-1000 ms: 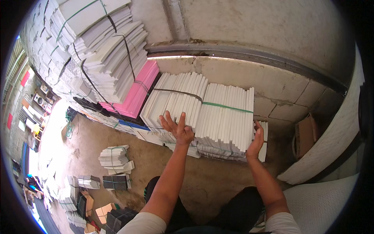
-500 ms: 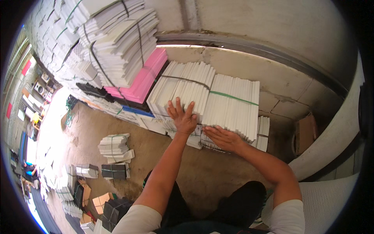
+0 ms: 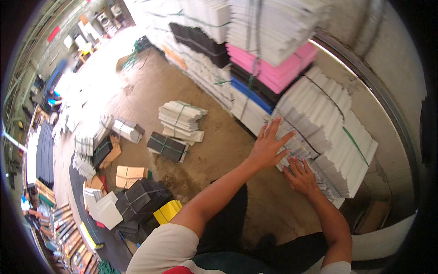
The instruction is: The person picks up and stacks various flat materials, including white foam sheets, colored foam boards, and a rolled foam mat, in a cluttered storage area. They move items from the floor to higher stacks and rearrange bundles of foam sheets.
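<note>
Two bundles of white foam-like sheets stand side by side on the stack to my right. A dark strap runs round the nearer-to-middle white bundle [image 3: 310, 105], and a green one round the outer white bundle [image 3: 353, 153]. My left hand [image 3: 269, 148] is open with fingers spread, close against the front side of the stack. Lower down, my right hand [image 3: 302, 178] lies flat with its fingers stretched out, at the front of the bundles. Neither hand grips anything. Whether the fingertips press on the sheets is hard to tell.
Tall strapped stacks with pink sheets [image 3: 273, 68] rise beyond the bundles. A strapped white bundle [image 3: 182, 118] and a black bundle [image 3: 166, 147] lie on the floor. Black blocks [image 3: 139, 201] and a yellow block [image 3: 168, 211] sit at left. People work far left.
The view has swung left, so the stacks now appear farther right. Both hands have shifted from the bundles' upper front edge to lower on their front side, staying open.
</note>
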A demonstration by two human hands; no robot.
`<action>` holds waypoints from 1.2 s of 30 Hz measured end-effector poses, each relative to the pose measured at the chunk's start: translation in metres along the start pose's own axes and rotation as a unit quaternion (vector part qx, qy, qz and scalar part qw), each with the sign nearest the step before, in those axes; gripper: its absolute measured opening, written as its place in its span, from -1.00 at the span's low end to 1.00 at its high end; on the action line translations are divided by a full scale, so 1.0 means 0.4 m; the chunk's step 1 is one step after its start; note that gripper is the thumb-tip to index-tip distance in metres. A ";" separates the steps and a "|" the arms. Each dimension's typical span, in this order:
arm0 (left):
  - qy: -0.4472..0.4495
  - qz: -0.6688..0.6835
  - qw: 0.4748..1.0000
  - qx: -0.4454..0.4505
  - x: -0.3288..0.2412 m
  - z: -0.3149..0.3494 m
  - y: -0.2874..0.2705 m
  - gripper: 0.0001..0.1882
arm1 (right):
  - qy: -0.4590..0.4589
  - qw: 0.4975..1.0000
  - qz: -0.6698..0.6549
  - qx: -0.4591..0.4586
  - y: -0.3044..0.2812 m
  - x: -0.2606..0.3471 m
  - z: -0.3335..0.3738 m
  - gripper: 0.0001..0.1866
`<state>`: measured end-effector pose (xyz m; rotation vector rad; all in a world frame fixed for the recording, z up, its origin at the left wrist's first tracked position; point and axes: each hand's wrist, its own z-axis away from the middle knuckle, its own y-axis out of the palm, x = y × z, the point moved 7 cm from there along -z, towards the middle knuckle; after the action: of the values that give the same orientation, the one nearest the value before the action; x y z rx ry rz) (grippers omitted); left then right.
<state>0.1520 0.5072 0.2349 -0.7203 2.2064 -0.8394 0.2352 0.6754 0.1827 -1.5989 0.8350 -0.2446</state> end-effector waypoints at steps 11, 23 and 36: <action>-0.426 -0.059 0.902 0.039 0.507 0.568 -0.265 -0.27 | -0.081 0.974 -0.113 0.177 0.170 0.174 -0.615 -0.35; -0.674 -0.008 0.725 0.140 0.891 0.935 -0.236 -0.10 | -0.192 0.926 -0.126 0.300 0.428 0.319 -1.033 -0.43; -0.682 -0.067 0.623 0.377 1.059 0.980 -0.195 0.38 | 0.102 0.935 -0.260 0.217 0.782 0.442 -1.482 0.19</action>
<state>0.1927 0.0295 -0.0955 -0.6751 0.3366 -0.7381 -0.1057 0.1094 -0.0271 -1.3555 0.4471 -0.9235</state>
